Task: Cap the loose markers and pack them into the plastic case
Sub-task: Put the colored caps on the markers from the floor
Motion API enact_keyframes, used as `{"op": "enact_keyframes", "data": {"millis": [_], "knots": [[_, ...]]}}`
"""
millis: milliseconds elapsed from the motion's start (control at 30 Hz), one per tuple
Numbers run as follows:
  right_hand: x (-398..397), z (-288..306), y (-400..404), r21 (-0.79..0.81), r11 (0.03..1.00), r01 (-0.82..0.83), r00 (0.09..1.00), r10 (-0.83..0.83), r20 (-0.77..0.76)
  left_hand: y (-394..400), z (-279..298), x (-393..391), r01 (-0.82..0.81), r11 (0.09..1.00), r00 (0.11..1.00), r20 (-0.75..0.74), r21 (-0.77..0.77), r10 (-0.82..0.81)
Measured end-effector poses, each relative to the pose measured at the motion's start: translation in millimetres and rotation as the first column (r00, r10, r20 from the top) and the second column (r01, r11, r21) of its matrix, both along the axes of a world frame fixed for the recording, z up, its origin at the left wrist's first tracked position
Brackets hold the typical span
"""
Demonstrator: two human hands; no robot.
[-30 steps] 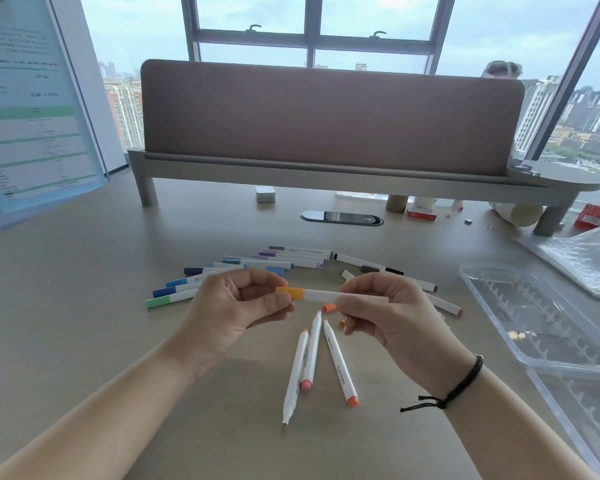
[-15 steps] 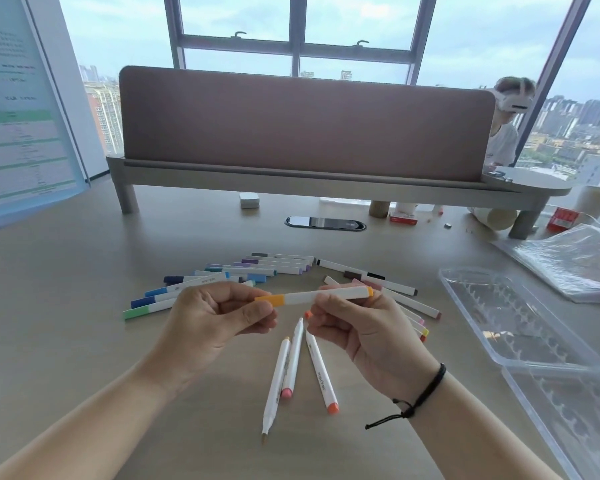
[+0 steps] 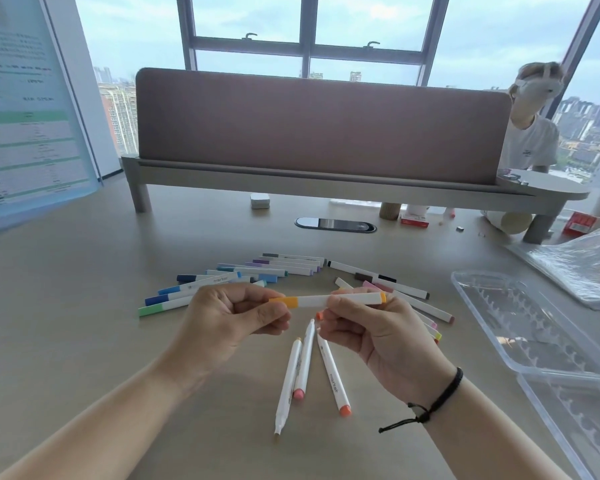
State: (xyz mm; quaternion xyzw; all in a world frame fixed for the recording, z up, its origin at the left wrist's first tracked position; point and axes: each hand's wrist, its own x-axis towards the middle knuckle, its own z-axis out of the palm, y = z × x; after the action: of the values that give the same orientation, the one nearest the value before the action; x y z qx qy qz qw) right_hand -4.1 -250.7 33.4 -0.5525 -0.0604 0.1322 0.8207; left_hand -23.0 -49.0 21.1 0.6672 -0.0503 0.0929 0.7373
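Observation:
Both hands hold one white marker with an orange cap (image 3: 321, 301) level above the desk. My left hand (image 3: 229, 318) pinches the orange cap end. My right hand (image 3: 371, 329) grips the white barrel near its orange tail. Below the hands lie three loose white markers (image 3: 303, 367) on the desk, one with a bare tip pointing toward me. A fan of capped blue, green and purple markers (image 3: 257, 277) lies behind the hands. More markers (image 3: 400, 289) lie right of them. The clear plastic case (image 3: 534, 327) stands open at the right.
A padded desk divider on a shelf (image 3: 321, 129) crosses the back. A clear plastic bag (image 3: 582, 268) lies at the far right. A cable port (image 3: 335, 225) and small items sit under the shelf. A person (image 3: 530, 133) sits beyond the divider. A printed board (image 3: 28, 109) leans at left.
The camera view has tilted and drawn closer. The hands still hold the orange marker between them, with no clear change in grip.

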Motion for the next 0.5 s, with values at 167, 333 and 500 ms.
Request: {"op": "enact_keyframes", "data": {"millis": [167,333,500], "knots": [[4,-2,-4,-0.231,0.973,0.008,0.998,0.006,0.063,5,1,3,-0.006,0.999,1.0,-0.014,0.046,0.006],[7,-9,-8,-0.722,0.676,0.151,0.937,0.136,0.322,5,-5,6,0.034,0.986,0.998,-0.056,0.164,-0.026],[20,-10,-27,-0.804,0.431,0.409,0.878,0.053,0.475,6,-10,8,0.028,0.985,0.998,-0.063,0.17,-0.018]]}}
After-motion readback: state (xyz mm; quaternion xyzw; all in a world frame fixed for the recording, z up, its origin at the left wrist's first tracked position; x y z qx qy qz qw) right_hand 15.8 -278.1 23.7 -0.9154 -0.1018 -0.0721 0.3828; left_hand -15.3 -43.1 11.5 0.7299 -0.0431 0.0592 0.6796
